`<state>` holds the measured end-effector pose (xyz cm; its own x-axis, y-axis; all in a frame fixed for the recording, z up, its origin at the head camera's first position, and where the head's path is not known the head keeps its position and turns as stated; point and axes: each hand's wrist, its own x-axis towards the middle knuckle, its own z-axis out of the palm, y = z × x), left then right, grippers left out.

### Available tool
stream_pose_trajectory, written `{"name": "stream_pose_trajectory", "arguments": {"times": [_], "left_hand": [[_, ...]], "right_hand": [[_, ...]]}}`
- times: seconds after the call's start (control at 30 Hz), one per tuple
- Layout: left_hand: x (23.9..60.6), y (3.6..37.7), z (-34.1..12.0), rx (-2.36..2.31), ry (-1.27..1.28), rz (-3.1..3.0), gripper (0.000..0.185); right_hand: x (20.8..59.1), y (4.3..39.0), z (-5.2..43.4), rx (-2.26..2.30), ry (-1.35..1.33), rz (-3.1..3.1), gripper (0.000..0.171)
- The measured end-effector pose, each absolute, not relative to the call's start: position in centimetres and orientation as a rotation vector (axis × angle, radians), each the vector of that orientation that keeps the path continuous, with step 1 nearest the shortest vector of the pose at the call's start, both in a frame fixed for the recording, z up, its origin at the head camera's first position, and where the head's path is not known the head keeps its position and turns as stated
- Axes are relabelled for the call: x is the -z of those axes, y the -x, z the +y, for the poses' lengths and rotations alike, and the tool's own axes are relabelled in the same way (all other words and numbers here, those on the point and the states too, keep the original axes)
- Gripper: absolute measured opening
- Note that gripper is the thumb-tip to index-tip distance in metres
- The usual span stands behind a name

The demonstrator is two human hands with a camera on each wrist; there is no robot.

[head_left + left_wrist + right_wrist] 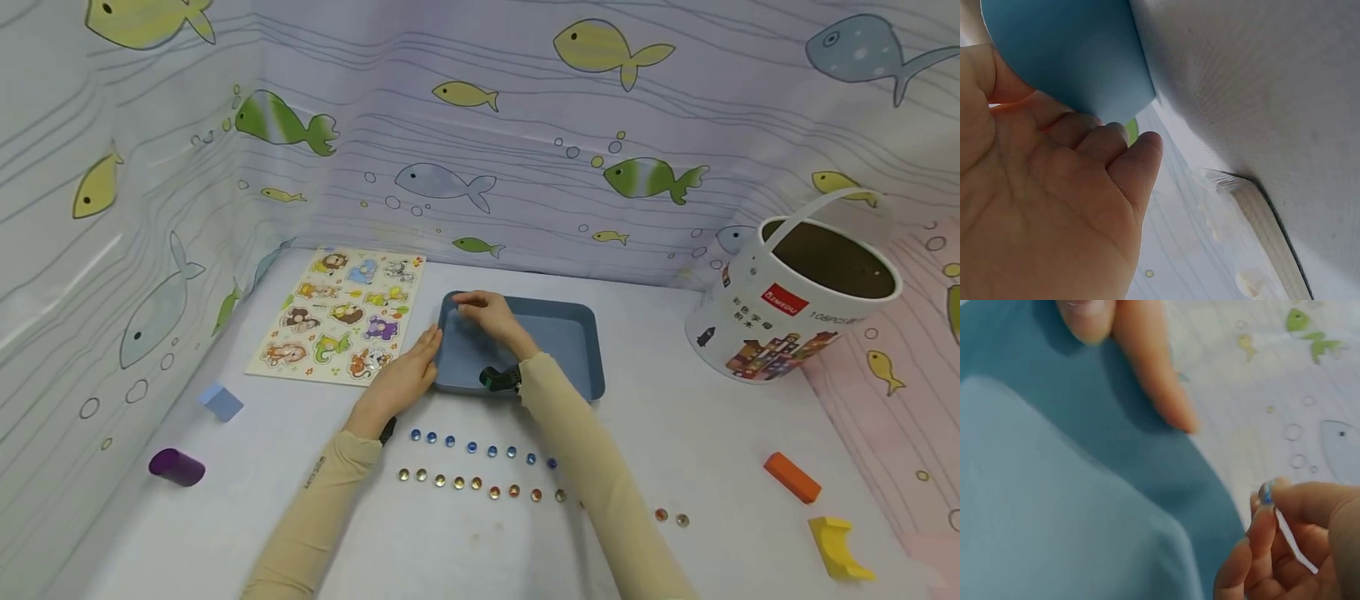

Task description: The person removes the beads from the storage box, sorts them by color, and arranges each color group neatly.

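Observation:
My left hand [405, 375] lies at the left side of a blue-grey tray [517, 387], its mostly straight fingers touching the rim. In the left wrist view the tray's wall [1079, 50] hides some of its fingertips. Above the tray's far left part, my right hand [491, 317] pinches a small shiny blue bead [1265, 492] between thumb and finger. Nearer me lie a row of blue beads [472, 447] and a row of amber and reddish beads [494, 492]; the right forearm covers part of these rows.
An animal puzzle board [345, 317] lies left of the tray. At the left are a light blue block [221, 402] and a purple cylinder [177, 467]. A white bucket [750, 308] stands at the right, with an orange block [792, 477] and a yellow arch block [836, 548] nearer me.

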<state>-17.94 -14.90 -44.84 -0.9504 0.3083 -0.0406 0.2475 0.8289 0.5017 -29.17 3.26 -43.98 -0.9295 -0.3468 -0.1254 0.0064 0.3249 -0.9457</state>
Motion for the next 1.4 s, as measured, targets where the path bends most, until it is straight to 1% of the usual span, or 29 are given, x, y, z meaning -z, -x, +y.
{"name": "stream_pose_trajectory", "arguments": {"times": [0.27, 0.47, 0.67, 0.8, 1.07, 1.2, 1.4], "left_hand": [[44.8, 18.1, -14.8, -0.75, -0.448, 2.894, 0.057], [44.5, 18.1, -15.1, -0.776, -0.46, 2.891, 0.058], [44.6, 18.3, -15.1, -0.782, -0.469, 2.885, 0.058], [44.6, 18.3, -15.0, -0.794, -0.47, 2.881, 0.058], [44.7, 18.1, -15.6, -0.792, -0.493, 2.894, 0.058], [44.7, 18.1, -16.2, -0.783, -0.482, 2.901, 0.058], [44.6, 18.5, -16.6, -0.775, -0.478, 2.911, 0.058]], "right_hand": [[40.7, 28.6, 8.9, 1.684, 0.504, 2.231, 0.036], [38.3, 26.8, 13.1, 1.677, 0.607, 2.238, 0.033], [37.2, 24.3, 17.2, 1.566, 0.647, 2.353, 0.033], [37.9, 21.8, 20.3, 1.523, 0.621, 2.379, 0.032], [41.2, 16.2, 25.8, 1.522, 0.486, 2.463, 0.03], [42.5, 14.0, 26.7, 1.438, 0.425, 2.5, 0.027], [43.7, 11.5, 26.6, 1.281, 0.381, 2.608, 0.019]]}}
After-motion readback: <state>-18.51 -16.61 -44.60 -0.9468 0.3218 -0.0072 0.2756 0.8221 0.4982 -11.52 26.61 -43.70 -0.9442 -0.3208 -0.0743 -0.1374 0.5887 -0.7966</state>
